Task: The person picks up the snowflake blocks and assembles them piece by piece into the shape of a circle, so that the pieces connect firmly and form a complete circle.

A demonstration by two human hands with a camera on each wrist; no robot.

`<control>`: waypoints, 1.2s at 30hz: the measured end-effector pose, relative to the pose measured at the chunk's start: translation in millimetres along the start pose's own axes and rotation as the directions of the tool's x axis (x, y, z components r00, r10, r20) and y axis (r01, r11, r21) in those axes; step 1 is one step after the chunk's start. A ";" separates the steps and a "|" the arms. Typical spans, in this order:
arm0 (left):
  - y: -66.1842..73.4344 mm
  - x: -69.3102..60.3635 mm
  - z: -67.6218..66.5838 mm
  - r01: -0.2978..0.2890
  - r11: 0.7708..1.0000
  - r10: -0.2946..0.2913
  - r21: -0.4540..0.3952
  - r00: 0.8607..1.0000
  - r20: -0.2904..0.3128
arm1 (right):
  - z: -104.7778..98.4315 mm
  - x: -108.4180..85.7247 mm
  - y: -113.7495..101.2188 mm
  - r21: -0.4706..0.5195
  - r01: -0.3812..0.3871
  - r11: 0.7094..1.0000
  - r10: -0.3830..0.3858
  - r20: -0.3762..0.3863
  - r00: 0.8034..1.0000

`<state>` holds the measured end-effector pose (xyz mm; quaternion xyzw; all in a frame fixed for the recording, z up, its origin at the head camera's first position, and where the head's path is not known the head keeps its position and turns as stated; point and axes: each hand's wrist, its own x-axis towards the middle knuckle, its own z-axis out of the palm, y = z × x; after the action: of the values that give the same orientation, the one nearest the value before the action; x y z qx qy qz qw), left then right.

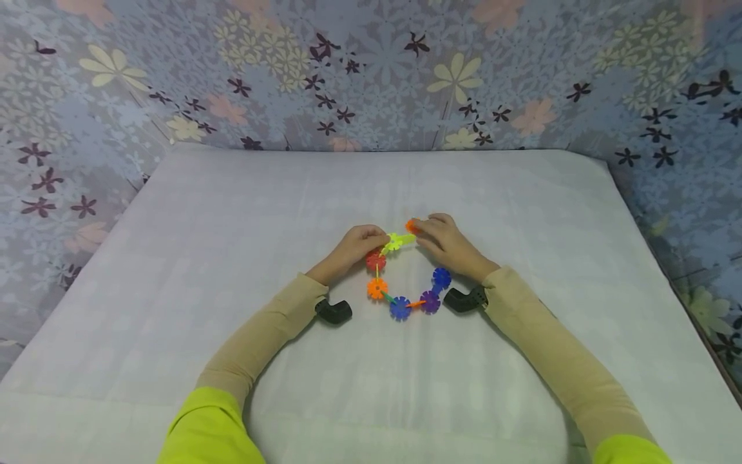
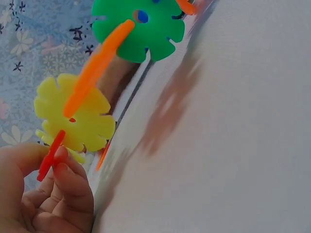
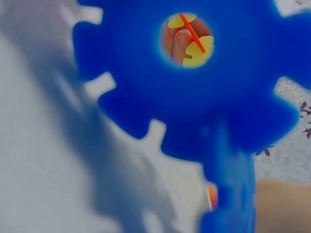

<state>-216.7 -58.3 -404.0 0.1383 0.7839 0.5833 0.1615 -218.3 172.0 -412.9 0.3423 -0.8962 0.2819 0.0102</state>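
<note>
A curved chain of slotted, flower-shaped plastic discs (image 1: 400,308) stands between both hands, open at the upper right. My left hand (image 1: 355,248) is at its upper left; in the left wrist view its thumb and fingers pinch a red disc (image 2: 50,155) seen edge-on. A yellow disc (image 2: 77,114), an orange disc (image 2: 97,70) and a green disc (image 2: 136,34) are linked beyond it. With its fingertips, my right hand (image 1: 449,245) holds an orange disc (image 1: 411,225) beside the yellow-green disc (image 1: 395,242). A blue disc (image 3: 141,102) covers most of the right wrist view, hiding that hand's grip.
A white cloth covers the table (image 1: 232,206). Black wrist devices (image 1: 335,312) jut inward below both hands. Behind the table hangs a flower-patterned cloth (image 1: 382,77). The chain's free blue end (image 1: 442,278) lies near the right wrist.
</note>
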 end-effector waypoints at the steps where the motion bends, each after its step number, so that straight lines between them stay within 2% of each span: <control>1: 0.0 -0.1 0.4 -0.003 1.000 0.003 -0.007 1.000 0.000 | 0.2 -0.9 1.2 -0.029 0.015 0.999 -0.016 -0.024 1.000; 4: 0.9 -0.6 1.0 -0.004 1.000 0.004 -0.005 1.000 0.006 | -0.9 -2.6 2.6 -0.046 0.031 0.998 -0.033 -0.043 0.999; 8: 1.9 -2.2 0.2 -0.004 1.000 0.004 -0.008 1.000 0.009 | -2.2 -2.4 2.0 0.039 -0.005 0.999 0.007 -0.041 0.999; 16: -0.5 -3.3 -0.1 -0.038 0.999 0.038 -0.025 0.999 0.028 | -4.4 -3.8 -0.8 0.014 -0.094 0.996 0.094 -0.054 0.994; 19: 0.1 -3.4 0.1 -0.040 0.999 0.040 -0.014 0.999 0.027 | -5.5 -5.1 -1.9 0.085 -0.119 0.989 0.129 -0.126 0.984; 21: 0.5 -3.2 0.2 -0.037 0.999 0.037 -0.008 0.999 0.025 | -6.1 -6.2 -2.2 0.165 -0.138 0.977 0.169 -0.187 0.968; 23: 0.7 -3.0 0.7 -0.035 0.999 0.035 0.004 0.999 0.027 | -6.7 -7.9 -2.9 0.296 -0.169 0.940 0.239 -0.216 0.947; 24: 0.8 -2.8 0.9 -0.035 0.999 0.035 0.009 0.999 0.028 | -6.7 -8.7 -2.6 0.381 -0.185 0.906 0.280 -0.208 0.937; 27: 0.6 -2.5 0.7 -0.038 0.999 0.037 0.027 0.999 0.030 | -7.7 -9.2 -2.6 0.624 -0.220 0.750 0.368 -0.117 0.923; 28: 0.6 -2.5 0.6 -0.040 0.999 0.039 0.030 0.999 0.033 | -7.9 -9.3 -2.7 0.675 -0.233 0.700 0.382 -0.078 0.921; 30: 0.5 -2.5 0.4 -0.046 0.998 0.044 0.033 0.998 0.039 | -8.2 -9.5 -2.8 0.741 -0.252 0.622 0.385 -0.009 0.923; 34: -0.8 -2.7 0.0 -0.062 0.998 0.060 0.029 0.997 0.055 | -8.2 -9.3 -5.5 0.780 -0.279 0.561 0.375 0.061 0.925; 36: -1.3 -2.8 -0.4 -0.071 0.997 0.070 0.023 0.996 0.059 | -8.1 -8.5 -7.5 0.805 -0.287 0.519 0.372 0.090 0.924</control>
<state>-214.3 -60.2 -404.9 0.1848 0.7809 0.5744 0.1616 -208.5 176.7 -404.1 0.1194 -0.7170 0.6686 -0.1572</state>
